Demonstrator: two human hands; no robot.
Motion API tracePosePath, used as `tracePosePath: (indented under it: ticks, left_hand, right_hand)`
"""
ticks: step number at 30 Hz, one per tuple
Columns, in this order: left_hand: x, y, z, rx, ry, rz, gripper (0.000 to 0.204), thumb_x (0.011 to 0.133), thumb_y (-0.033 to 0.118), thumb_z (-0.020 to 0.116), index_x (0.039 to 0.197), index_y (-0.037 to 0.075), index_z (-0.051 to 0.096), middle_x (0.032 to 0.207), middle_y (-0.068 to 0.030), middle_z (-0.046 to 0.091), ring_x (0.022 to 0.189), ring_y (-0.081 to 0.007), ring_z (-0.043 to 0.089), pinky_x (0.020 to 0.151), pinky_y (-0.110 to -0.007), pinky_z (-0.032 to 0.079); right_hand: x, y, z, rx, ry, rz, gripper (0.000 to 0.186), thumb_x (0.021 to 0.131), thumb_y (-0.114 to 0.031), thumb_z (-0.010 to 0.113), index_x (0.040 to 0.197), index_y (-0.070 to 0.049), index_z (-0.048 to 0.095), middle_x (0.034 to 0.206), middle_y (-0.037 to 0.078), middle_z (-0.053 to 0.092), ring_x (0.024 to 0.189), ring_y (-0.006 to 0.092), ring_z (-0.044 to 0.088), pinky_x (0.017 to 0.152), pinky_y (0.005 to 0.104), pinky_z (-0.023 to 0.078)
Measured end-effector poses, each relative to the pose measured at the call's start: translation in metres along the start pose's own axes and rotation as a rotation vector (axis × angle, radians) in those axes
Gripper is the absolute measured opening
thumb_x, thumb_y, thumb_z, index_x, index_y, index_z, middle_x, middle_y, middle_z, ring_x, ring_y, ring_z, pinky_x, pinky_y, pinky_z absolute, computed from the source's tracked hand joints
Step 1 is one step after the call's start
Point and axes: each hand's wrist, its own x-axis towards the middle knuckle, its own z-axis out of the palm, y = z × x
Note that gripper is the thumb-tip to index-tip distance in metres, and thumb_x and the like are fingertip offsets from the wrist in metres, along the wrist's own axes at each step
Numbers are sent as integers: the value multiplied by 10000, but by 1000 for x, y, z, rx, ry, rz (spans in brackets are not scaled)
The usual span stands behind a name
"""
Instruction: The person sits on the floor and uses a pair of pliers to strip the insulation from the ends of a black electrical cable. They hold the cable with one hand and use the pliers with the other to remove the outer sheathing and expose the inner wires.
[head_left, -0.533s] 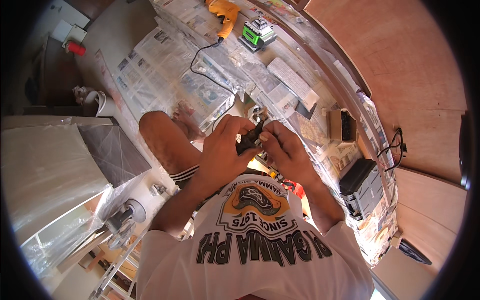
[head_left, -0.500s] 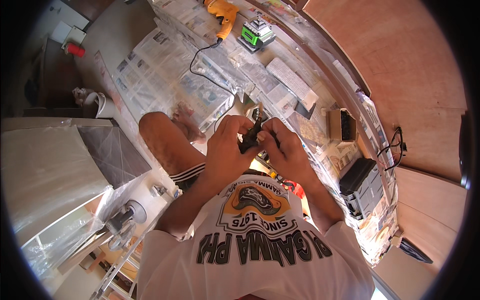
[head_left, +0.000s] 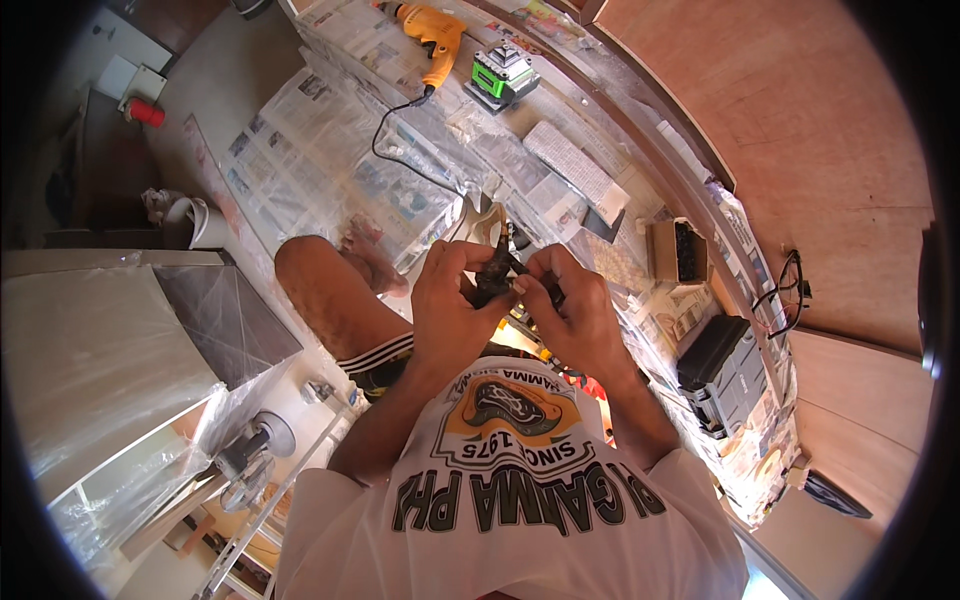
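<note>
In front of my chest, my left hand (head_left: 450, 305) is closed around a small dark object (head_left: 492, 272) with a narrow upper end. Facing it, my right hand (head_left: 582, 312) pinches a thin dark piece beside that object, thumb and fingertips pressed together. Whether the piece is joined to the object is hidden by my fingers, and its exact kind is too small to make out. A tan curved bit shows just above the object's narrow end.
Newspaper and clear plastic sheeting cover the bench, which bears a yellow corded drill (head_left: 432, 42), a green-and-silver laser level (head_left: 502, 75), a newspaper-wrapped block (head_left: 572, 165), an open cardboard box (head_left: 676, 252) and a grey-black case (head_left: 722, 375). A plastic-wrapped cabinet (head_left: 105, 345) stands left.
The right fingers have shifted slightly, and a thin dark piece now shows between them and the object. The surroundings in view have moved a little to the left.
</note>
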Motion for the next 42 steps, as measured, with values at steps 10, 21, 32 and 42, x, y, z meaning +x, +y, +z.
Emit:
tracePosePath:
  ticks: [10,21,32,42]
  left_hand:
    - [2,-2,-13,103,-3,136,486,734,55,930,1143,14,670,1023,-61,612,756,-122,597,660,-287,509]
    - [5,1,-23,102,-97,89,514,769,61,904,1245,58,712,1009,-53,600,813,-130,628,731,-270,528]
    - [0,21,-37,-204,-202,-56,478,809,-39,867,1236,-29,653,1135,-87,683,983,-122,688,851,-272,562]
    - [12,35,-61,53,-366,273,401,814,-23,855,1172,-1,675,1088,-110,714,964,-183,724,830,-285,585]
  right_hand:
    - [-1,0,-6,27,-16,93,142,973,-91,698,969,35,632,656,121,643,517,173,588,509,354,440]
    - [-3,3,-12,5,-50,59,180,982,-129,698,929,35,649,618,122,620,498,194,560,506,378,424]
    - [-4,32,-8,-170,167,-142,90,970,-58,669,970,15,721,765,206,705,612,298,679,613,444,523]
    - [43,-3,-41,160,-651,221,418,1150,-320,447,1315,-16,682,821,120,761,778,134,708,897,343,512]
